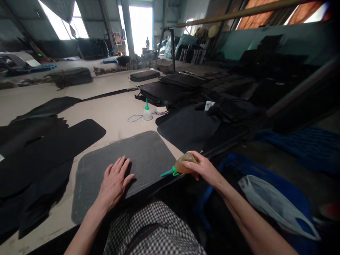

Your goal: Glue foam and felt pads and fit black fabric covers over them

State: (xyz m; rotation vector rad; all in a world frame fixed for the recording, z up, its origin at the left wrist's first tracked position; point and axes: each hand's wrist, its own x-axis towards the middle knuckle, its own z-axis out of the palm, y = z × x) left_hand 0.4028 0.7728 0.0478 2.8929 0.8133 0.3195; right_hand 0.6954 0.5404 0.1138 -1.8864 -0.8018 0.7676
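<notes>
A grey felt mat [143, 156] with rounded corners lies on the beige table [111, 113] right in front of me. My left hand [115, 180] rests flat on its near part, fingers stretched out. My right hand [202, 166] is closed round a small amber squeeze bottle [184, 163] with a green nozzle [167, 173]. The bottle lies sideways over the mat's right near edge, its nozzle pointing left along that edge.
Black cut pieces [39, 148] lie to the left and a dark mat [188, 129] to the right. A white bottle with a green top [147, 112] stands farther back beside a blue cord. Blue crates and a white plastic bag [273, 205] sit low at right. A person stands in the far doorway.
</notes>
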